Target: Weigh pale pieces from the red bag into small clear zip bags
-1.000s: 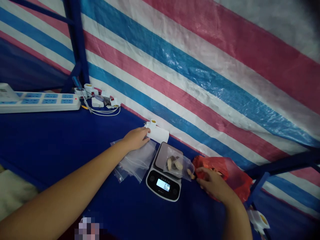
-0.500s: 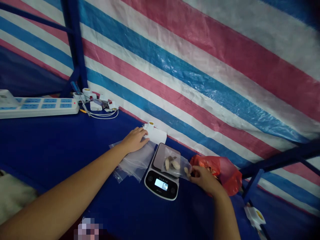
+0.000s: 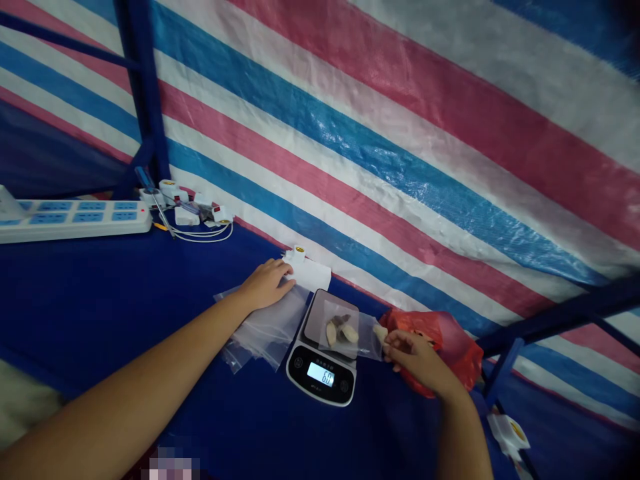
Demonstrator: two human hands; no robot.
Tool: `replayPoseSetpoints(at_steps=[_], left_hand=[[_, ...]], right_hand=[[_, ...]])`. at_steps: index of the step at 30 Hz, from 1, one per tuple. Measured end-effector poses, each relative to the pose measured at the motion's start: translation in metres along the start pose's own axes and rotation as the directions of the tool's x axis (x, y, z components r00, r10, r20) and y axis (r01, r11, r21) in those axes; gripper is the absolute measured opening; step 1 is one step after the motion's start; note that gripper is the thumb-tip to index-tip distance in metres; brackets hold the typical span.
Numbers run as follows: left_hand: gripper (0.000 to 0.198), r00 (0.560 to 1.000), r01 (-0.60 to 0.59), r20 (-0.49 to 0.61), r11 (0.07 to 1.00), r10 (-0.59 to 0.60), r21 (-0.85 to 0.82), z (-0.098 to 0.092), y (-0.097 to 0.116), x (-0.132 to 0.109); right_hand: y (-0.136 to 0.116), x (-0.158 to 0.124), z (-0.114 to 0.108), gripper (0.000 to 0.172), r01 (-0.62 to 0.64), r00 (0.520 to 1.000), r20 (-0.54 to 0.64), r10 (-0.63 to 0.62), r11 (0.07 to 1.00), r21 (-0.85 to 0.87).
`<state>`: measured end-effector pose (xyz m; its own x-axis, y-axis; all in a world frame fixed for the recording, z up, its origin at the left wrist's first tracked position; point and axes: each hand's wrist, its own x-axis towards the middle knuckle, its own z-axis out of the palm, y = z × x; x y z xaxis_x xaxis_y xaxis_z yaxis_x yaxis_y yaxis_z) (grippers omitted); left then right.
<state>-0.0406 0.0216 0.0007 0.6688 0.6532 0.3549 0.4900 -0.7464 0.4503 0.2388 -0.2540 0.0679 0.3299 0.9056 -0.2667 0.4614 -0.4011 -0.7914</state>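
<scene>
Blue tabletop (image 3: 100, 300): left hand (image 3: 265, 283) lies flat, fingers loose, on clear bags (image 3: 265, 330); right hand (image 3: 415, 357) pinches half-hidden pale piece (image 3: 380, 331) beside scale (image 3: 321, 363); display blurred.

You get bright, even light; the tarp (image 3: 400, 153) shows a soft sheen toward 12 o'clock. Corners darken at 1 and 5 o'clock, and lines bow near the edges. The scale (image 3: 321, 377) display glows sharp. A pixelated patch (image 3: 170, 467) sits at 7 o'clock.

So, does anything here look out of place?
Only small things: the clear bag hangs off the right edge of the scale, and the spare bags under the left hand lie fanned out unevenly.
</scene>
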Motion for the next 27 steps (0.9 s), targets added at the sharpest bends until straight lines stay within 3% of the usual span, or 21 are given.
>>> replayPoseSetpoints(at_steps=[11,18,22,27], left_hand=[[0.026,1.000,0.018,0.004,0.999,-0.018,-0.031,-0.002,0.003,0.000],[0.027,1.000,0.025,0.009,0.999,-0.024,-0.029,-0.001,0.002,0.001],[0.027,1.000,0.014,0.008,0.999,-0.014,-0.029,0.000,0.000,0.001],[0.029,1.000,0.013,0.011,1.000,-0.013,-0.028,0.002,-0.002,0.002]], right_hand=[[-0.015,0.000,0.009,0.034,0.042,0.999,-0.045,-0.030,0.955,0.293],[-0.003,0.013,0.014,0.045,0.041,0.997,-0.073,-0.015,0.926,0.374],[-0.005,0.013,0.016,0.043,0.013,0.998,-0.061,0.011,0.929,0.370],[-0.012,0.016,0.021,0.047,0.046,0.993,-0.116,0.023,0.830,0.556]])
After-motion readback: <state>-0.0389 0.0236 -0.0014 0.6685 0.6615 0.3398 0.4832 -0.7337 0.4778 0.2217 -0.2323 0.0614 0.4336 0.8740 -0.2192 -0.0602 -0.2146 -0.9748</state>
